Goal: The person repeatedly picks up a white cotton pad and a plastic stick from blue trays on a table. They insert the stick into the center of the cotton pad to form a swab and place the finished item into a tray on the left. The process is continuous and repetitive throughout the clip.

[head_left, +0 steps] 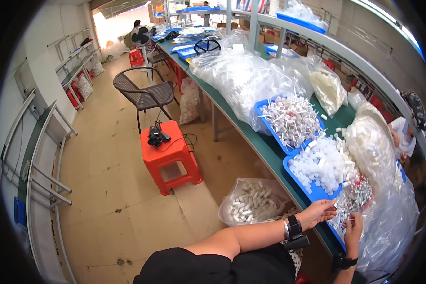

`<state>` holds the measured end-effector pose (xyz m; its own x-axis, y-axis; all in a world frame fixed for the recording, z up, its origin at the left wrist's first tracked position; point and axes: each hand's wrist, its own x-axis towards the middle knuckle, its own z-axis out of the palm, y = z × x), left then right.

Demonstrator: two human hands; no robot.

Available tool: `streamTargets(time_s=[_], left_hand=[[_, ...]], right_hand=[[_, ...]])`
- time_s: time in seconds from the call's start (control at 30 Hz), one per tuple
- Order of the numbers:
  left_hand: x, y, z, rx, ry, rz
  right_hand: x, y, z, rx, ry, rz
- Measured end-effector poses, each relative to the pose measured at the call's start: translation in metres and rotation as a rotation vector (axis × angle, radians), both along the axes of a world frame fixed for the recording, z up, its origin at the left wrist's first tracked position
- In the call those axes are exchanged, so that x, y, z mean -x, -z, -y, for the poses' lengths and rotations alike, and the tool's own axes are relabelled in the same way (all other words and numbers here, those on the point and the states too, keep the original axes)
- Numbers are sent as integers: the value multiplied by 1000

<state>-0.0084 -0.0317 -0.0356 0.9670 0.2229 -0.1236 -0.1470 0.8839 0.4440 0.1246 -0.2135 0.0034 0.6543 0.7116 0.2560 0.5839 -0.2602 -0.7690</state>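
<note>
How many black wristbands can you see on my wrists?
2. One black wristband is behind your left hand, next to a silver bracelet; the second black wristband is behind your right hand. Both are visible.

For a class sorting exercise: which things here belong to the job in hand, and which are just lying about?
Likely in the job, being nearest the left hand and right hand:
- thin pieces
- white caps

Apparently just lying about:
- red stool
- black gadget
- woven chair
</note>
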Motion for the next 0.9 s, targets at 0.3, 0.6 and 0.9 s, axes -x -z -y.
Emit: streamTargets(time_s=[0.3, 0.6, 0.9], left_hand=[[-14, -15, 3, -57, 10, -25], [-19, -31, -3, -105, 12, -85], [-28, -29, 9, -158, 57, -165]], right_hand=[[29, -22, -9, -134, 89, -416], [42, -32, -13, -138, 173, -301], [36, -25, 5, -127, 230, -377]])
